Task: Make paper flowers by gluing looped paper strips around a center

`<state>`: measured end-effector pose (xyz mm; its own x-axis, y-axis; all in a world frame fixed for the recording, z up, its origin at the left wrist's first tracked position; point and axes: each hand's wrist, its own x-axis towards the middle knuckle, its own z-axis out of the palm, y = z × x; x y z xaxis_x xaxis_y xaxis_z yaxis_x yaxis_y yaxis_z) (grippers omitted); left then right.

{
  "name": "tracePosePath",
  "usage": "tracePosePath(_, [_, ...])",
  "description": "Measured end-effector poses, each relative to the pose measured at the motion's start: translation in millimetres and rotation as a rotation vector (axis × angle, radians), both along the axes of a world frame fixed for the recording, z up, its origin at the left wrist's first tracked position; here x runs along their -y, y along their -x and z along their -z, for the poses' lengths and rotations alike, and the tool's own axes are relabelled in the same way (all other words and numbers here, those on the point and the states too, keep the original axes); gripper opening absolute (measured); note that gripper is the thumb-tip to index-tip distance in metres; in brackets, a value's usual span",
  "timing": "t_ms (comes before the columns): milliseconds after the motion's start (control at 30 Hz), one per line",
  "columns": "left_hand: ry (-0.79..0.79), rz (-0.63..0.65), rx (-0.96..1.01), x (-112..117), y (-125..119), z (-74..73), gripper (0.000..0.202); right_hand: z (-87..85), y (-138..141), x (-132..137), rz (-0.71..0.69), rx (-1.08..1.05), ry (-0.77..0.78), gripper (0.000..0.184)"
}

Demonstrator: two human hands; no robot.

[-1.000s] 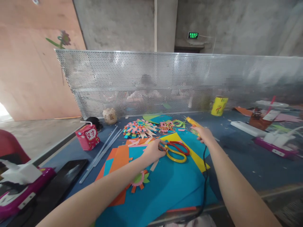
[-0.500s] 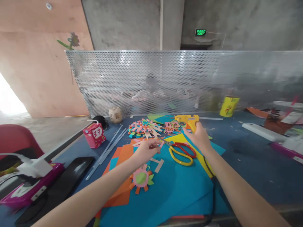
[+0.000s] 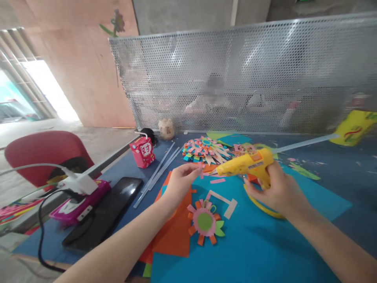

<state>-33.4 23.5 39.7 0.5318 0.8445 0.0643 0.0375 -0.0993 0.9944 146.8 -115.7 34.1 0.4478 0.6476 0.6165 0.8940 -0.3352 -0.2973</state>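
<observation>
The left grip (image 3: 183, 181) was a bare human hand with slim fingers (image 3: 191, 171), and the right grip (image 3: 281, 193) was equally bare. The left forearm (image 3: 129, 236) and the right forearm (image 3: 330, 232) were uncovered as far as they showed, smooth and slender, widening gradually from narrow wrists (image 3: 167, 204). Finer skin markings were too blurred to tell.

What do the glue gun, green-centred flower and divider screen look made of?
Glue gun: likely plastic, smooth yellow moulded body. Green-centred flower: seemingly matte paper or thin card, flat-cut petals. Divider screen: apparently metal, silvery, perforated, brightly reflecting.
</observation>
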Motion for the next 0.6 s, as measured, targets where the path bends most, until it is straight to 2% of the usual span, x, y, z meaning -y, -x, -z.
tracePosePath(300, [0.148, 0.002, -0.006, 1.9, -1.3, 2.5, 0.023, 7.4, 14.7, 2.9, 0.017, 0.12, 0.0, 0.026])
tracePosePath(500, [0.145, 0.009, 0.0, 1.5, -0.6, 4.0, 0.023, 12.2, 1.7, 0.9, 0.02, 0.125, 0.003, 0.029])
tracePosePath(600, [0.162, 0.018, -0.002, 2.4, -0.2, 3.3, 0.025, 15.4, -3.5, 0.1, -0.021, 0.172, -0.019, 0.03])
